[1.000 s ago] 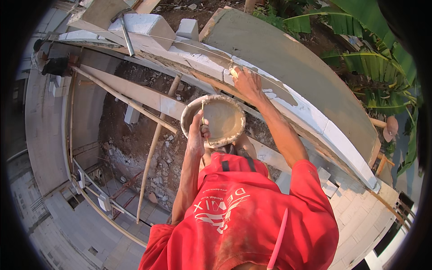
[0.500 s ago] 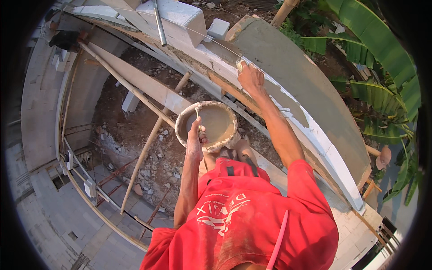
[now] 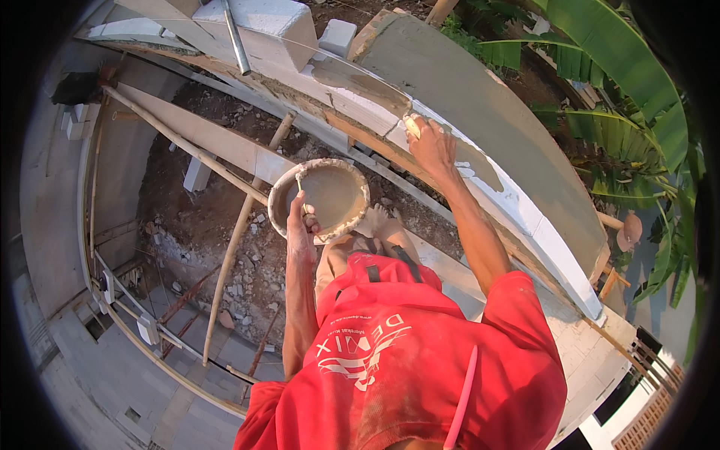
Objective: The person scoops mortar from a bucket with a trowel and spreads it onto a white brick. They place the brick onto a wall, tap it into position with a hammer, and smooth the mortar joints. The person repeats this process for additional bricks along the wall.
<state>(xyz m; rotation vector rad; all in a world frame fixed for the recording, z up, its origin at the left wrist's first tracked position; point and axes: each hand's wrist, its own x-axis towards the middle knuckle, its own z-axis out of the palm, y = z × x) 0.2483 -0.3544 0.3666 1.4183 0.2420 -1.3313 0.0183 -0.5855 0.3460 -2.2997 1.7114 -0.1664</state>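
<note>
Where the view bends down at far left, grey concrete floor (image 3: 52, 225) lies well below, w/ a thin curved rail (image 3: 112, 292) and small white blocks (image 3: 75, 124) near it; next right comes a rubble patch (image 3: 217, 225) of dirt and broken stone, crossed by a long bamboo pole (image 3: 232, 255) and a pale plank (image 3: 202, 139); at top a white block (image 3: 270, 26) sits on the wall w/ a metal bar (image 3: 236, 41) lying across it, a smaller block (image 3: 341, 36) just beside.

The left hand (image 3: 300, 225) is stretched fwd from a straight arm, fingers closed on the near rim of a round mortar pan (image 3: 319, 196); the pan holds wet grey mix, rim caked, and hangs over the rubble just left of the person's bare feet (image 3: 382, 225); a thin pale tool handle (image 3: 300, 184) pokes up inside by the thumb, can't tell if the hand grips it too.

Centre bottom, the red shirt (image 3: 405, 360) fills the frame; nothing blocks either hand.

The right hand (image 3: 431, 146) reaches up and fwd, elbow a bit bent, knuckles up, fingers clenched on a small pale float or pad (image 3: 412, 126) pressed to the curved wall top (image 3: 525, 210); the wall is white block, partly smeared w/ grey render (image 3: 465, 90) above and right of the hand; a taut string line (image 3: 315, 45) runs along its edge.

Far right: banana leaves (image 3: 615, 97), then a bit of wooden frame (image 3: 611, 281) below.
</note>
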